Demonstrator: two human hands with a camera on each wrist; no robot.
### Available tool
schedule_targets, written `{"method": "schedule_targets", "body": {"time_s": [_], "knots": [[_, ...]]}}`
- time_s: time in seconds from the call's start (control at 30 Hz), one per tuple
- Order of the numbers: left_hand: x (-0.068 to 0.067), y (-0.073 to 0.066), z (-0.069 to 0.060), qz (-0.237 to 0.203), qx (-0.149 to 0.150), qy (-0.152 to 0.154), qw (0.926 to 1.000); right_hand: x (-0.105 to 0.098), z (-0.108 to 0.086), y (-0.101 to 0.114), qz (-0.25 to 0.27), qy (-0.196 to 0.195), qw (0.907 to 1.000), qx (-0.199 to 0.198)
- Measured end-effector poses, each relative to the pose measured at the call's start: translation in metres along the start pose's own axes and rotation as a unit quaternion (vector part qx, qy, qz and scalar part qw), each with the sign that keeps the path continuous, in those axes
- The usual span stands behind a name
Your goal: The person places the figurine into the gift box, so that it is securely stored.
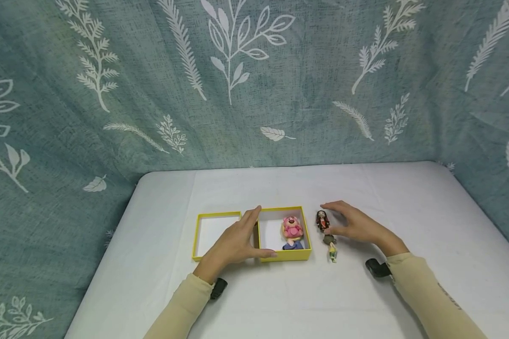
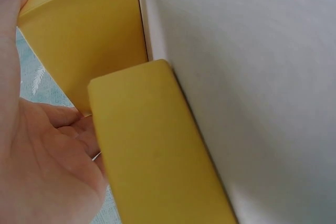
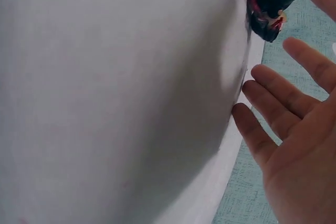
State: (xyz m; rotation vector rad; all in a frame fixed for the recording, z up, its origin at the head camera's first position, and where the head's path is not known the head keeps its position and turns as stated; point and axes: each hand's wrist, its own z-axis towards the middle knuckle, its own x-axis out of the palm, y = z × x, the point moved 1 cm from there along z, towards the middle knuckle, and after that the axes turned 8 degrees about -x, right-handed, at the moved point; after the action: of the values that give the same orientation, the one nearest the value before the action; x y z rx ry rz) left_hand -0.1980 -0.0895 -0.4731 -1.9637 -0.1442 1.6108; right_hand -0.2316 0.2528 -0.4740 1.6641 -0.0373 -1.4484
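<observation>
Head view: left hand (image 1: pixel 233 241) grips the yellow box (image 1: pixel 285 255); right hand (image 1: pixel 358 225), spread and unladen, flanks the dark-haired figurine (image 1: pixel 322 220) at the box's three o'clock (careless closing might drag the neighbouring figurine (image 1: pixel 332 253)).

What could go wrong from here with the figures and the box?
The right hand might knock the dark-haired figure against the yellow-and-green figure lying close by. The left hand holds the yellow box, so a tug could shift the pink figure inside.

left grip (image 1: pixel 233 241) hides part of the yellow box (image 1: pixel 287 255) — sleeve lettering (image 1: pixel 449 295) too small to read.
</observation>
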Motion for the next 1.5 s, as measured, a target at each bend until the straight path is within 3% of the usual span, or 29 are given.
{"method": "schedule_targets", "body": {"time_s": [0.47,1.0,1.5], "knots": [[0.0,-0.001,0.0,0.0,0.0,0.002,1.0,0.001,0.001,-0.006,-0.008,0.037,0.9988,0.031],[0.0,-0.002,-0.001,0.001,0.001,0.001,1.0,-0.003,0.007,-0.003,-0.05,0.053,0.9973,0.007],[-0.001,-0.001,-0.001,-0.003,0.001,0.002,1.0,-0.01,0.007,-0.008,-0.033,0.079,0.9963,-0.001]]}}
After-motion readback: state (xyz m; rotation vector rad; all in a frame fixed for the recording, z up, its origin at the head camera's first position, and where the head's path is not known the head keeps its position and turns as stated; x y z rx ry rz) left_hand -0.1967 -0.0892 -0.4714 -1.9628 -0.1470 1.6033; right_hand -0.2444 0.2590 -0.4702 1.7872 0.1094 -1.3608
